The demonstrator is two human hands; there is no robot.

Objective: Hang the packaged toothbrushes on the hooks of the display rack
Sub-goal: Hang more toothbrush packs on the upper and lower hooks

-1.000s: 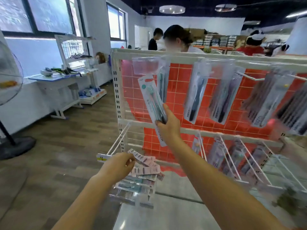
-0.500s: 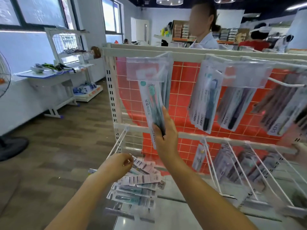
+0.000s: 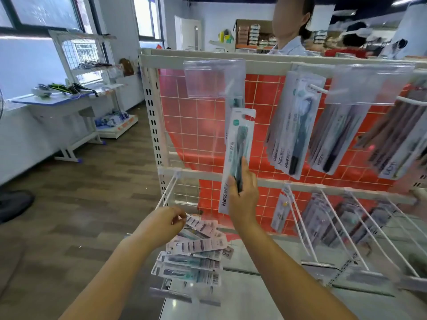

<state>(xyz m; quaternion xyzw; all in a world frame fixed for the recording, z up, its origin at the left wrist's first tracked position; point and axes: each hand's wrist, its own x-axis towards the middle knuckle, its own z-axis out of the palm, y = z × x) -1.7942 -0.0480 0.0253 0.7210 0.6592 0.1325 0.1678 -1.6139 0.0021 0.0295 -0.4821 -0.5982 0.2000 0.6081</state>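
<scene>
The right hand pinches one toothbrush pack by its lower part and holds it upright in front of the rack, just below a clear tag at 12 o'clock. The left hand, at 7 o'clock from the pack, grips a fanned bundle of packs. More hanging packs are at 2 o'clock, above the lower hooks.

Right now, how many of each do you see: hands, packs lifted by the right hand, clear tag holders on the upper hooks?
Hands: 2, left hand, right hand
Lifted pack: 1
Clear tag holders: 2 plainly seen
Total: 5
Fanned packs in the left hand: blurred, not counted.
</scene>
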